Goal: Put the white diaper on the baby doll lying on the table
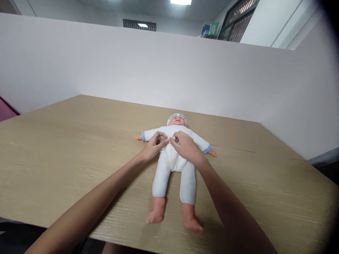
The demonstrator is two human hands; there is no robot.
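Observation:
A baby doll (161, 180) in a white suit with blue cuffs lies on its back, its head away from me and its feet toward me. Around its hips is a white diaper (172, 158). At the diaper's front waist, my left hand (155, 144) is closed in a pinch, thumb against fingers. Close beside it on the right, my right hand (186, 145) also pinches at the waist edge, fingers curled. The fingertips nearly meet over the belly, and they hide the exact part of the diaper between them.
The doll rests on a wide wooden table (79, 148) with thin seams across its top. A white partition (148, 67) rises behind the table and along its right side. Beyond it, a green package (213, 29) shows near a window (235, 21).

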